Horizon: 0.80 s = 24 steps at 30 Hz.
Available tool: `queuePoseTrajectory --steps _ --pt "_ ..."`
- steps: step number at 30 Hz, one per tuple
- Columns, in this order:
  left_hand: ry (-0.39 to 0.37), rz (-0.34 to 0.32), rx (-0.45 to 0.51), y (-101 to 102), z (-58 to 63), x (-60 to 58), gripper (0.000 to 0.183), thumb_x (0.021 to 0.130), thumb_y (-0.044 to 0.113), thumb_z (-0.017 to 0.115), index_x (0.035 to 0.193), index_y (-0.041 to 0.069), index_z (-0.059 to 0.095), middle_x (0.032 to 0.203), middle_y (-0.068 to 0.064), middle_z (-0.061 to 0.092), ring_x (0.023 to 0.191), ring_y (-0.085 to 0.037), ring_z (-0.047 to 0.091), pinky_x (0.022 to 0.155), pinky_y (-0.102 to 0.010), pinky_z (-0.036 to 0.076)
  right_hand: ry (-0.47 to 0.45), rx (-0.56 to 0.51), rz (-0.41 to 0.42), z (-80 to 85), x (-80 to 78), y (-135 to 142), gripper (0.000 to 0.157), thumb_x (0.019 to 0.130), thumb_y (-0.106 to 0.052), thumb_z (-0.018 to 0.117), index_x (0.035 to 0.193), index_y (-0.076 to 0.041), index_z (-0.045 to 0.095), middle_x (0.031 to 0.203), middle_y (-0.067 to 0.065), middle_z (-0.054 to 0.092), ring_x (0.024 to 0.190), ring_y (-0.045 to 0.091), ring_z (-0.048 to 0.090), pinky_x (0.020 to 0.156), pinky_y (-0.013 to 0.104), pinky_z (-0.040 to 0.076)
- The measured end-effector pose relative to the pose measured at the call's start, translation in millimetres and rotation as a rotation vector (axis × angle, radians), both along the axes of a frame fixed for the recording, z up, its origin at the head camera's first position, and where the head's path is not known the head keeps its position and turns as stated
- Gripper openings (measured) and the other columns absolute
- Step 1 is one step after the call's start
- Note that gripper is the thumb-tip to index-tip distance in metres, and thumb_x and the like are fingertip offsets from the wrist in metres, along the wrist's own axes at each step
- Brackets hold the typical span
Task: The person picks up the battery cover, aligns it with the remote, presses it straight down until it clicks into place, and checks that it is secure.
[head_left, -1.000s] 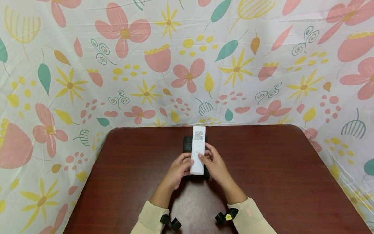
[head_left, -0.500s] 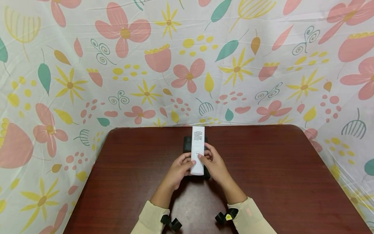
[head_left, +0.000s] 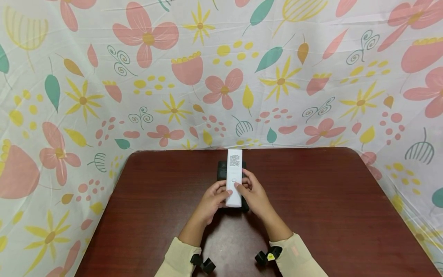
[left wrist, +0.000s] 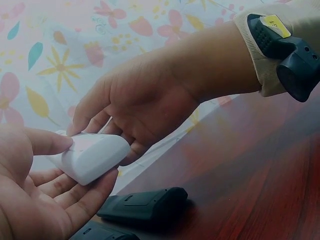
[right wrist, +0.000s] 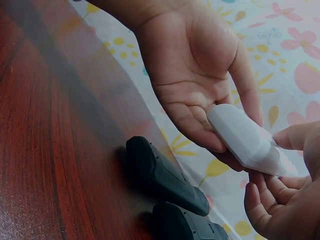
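A white remote control [head_left: 234,169] is held above the table, its back turned up, with a printed label at the far end and a small latch mark lower down. My left hand [head_left: 210,200] grips its near end from the left, thumb on the back and fingers underneath. From the right, my right hand [head_left: 257,196] holds it too, thumb pressing beside the latch mark. In the left wrist view, the near end of the white remote [left wrist: 97,157] shows between both hands. Below it lie two black remote-like devices [right wrist: 165,175], largely covered by the white remote in the head view.
The dark red-brown wooden table [head_left: 155,231] has rounded far corners. A white floral cloth [head_left: 221,50] hangs behind it and along both sides. Black wrist cameras [head_left: 203,264] are strapped to both beige sleeves.
The white remote has shifted very slightly to the left and straightened a little since one second ago. Both hands keep nearly the same hold and position.
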State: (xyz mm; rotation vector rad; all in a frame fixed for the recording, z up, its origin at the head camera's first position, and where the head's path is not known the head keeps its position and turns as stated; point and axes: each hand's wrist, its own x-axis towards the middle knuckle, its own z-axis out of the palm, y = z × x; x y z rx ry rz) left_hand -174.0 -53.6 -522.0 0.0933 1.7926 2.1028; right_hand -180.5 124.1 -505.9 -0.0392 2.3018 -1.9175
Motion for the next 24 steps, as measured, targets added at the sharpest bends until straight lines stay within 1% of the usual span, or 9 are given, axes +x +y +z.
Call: queuePoseTrajectory --steps 4,10,14,15,17,21,22,24 --pt "0.005 0.005 0.004 0.2 1.3 0.6 0.047 0.099 0.018 0.062 0.143 0.004 0.05 0.128 -0.016 0.066 0.093 -0.014 0.068 0.077 -0.03 0.055 -0.016 0.01 0.007 -0.1 -1.9 0.0 0.062 0.102 -0.017 0.06 0.157 -0.012 0.032 0.12 0.017 0.066 0.098 0.018 0.06 0.09 0.042 0.05" --pt "0.01 0.005 0.0 0.4 2.3 0.9 0.048 0.1 0.018 0.061 0.143 0.002 0.049 0.129 -0.017 0.065 0.092 -0.013 0.068 0.076 -0.029 0.055 0.001 0.011 0.003 0.4 0.3 -0.3 0.062 0.102 -0.023 0.062 0.156 -0.017 0.033 0.121 0.014 0.066 0.098 0.017 0.059 0.087 0.035 0.05" --pt "0.004 0.007 -0.005 0.6 2.5 0.7 0.049 0.099 0.018 0.062 0.143 0.002 0.049 0.13 -0.019 0.065 0.092 -0.013 0.068 0.076 -0.029 0.054 0.013 0.002 0.003 -1.1 0.7 0.1 0.062 0.101 -0.024 0.062 0.156 -0.018 0.033 0.121 0.014 0.066 0.097 0.018 0.059 0.085 0.033 0.05" --pt "0.0 0.009 -0.006 0.6 2.5 0.7 0.049 0.099 0.018 0.062 0.143 0.002 0.049 0.13 -0.019 0.064 0.092 -0.013 0.068 0.076 -0.029 0.054 0.011 0.002 0.003 -1.0 0.5 0.1 0.062 0.101 -0.023 0.062 0.156 -0.017 0.033 0.121 0.014 0.066 0.097 0.017 0.059 0.085 0.033 0.05" --pt "-0.007 0.013 -0.005 0.9 2.0 0.5 0.048 0.099 0.018 0.062 0.143 0.003 0.05 0.129 -0.018 0.065 0.091 -0.013 0.068 0.076 -0.029 0.054 0.015 0.003 0.01 7.7 3.9 -0.8 0.062 0.101 -0.021 0.062 0.156 -0.013 0.033 0.12 0.016 0.066 0.096 0.016 0.059 0.084 0.034 0.051" --pt "-0.013 0.015 -0.006 1.4 1.5 0.3 0.047 0.099 0.017 0.062 0.143 0.003 0.05 0.129 -0.018 0.065 0.092 -0.013 0.068 0.076 -0.029 0.055 0.003 0.009 0.015 8.2 3.1 -1.1 0.062 0.102 -0.017 0.06 0.156 -0.011 0.032 0.119 0.017 0.066 0.095 0.016 0.058 0.085 0.036 0.051" --pt "-0.012 0.014 -0.006 1.5 1.4 0.2 0.047 0.099 0.017 0.062 0.142 0.003 0.051 0.129 -0.018 0.065 0.092 -0.013 0.068 0.076 -0.029 0.055 0.003 0.008 0.016 8.0 3.0 -1.2 0.062 0.102 -0.017 0.06 0.156 -0.011 0.032 0.119 0.017 0.065 0.095 0.017 0.058 0.084 0.036 0.051" --pt "-0.011 0.01 -0.009 1.5 1.1 -0.1 0.047 0.099 0.017 0.062 0.142 0.003 0.05 0.13 -0.019 0.064 0.092 -0.013 0.068 0.076 -0.029 0.054 -0.007 0.008 0.012 -0.2 -0.8 -0.5 0.061 0.102 -0.017 0.06 0.157 -0.013 0.032 0.12 0.017 0.065 0.095 0.017 0.058 0.085 0.035 0.05"
